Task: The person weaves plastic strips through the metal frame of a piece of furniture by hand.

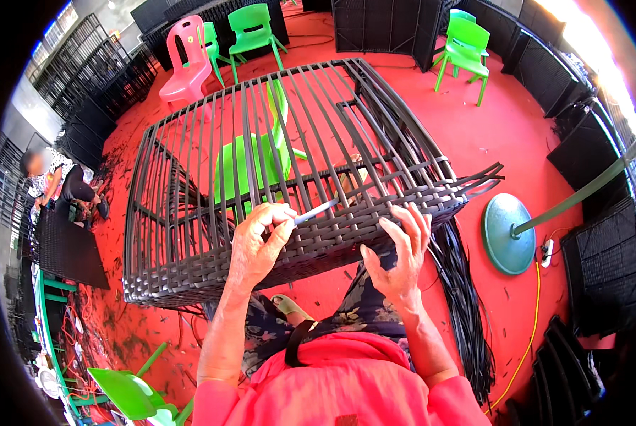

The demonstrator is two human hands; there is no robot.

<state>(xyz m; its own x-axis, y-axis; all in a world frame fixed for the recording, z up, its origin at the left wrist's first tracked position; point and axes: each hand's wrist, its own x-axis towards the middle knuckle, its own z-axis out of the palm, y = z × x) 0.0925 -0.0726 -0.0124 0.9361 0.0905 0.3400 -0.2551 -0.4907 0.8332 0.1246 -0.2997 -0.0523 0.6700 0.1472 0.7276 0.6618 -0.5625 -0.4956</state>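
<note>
A dark frame of black plastic strips (261,106) stands before me, with a woven band (325,234) along its near edge. My left hand (258,238) pinches a thin, flat, pale grey stick-like tool (318,211) between thumb and fingers. The tool points right and lies across the woven strips; I cannot make out its exact kind. At the band's right part, my right hand (401,259) has its fingers apart, fingertips at the weave and nothing visible in them. Loose strip ends (481,179) stick out at the band's right corner.
Long black strips (463,305) hang to the floor at the right. Beyond stands a green round pole base (508,234) beside a yellow cable (529,341). A green chair (254,167) shows through the frame; a pink chair (187,60) is farther back. Someone sits at the far left (55,177).
</note>
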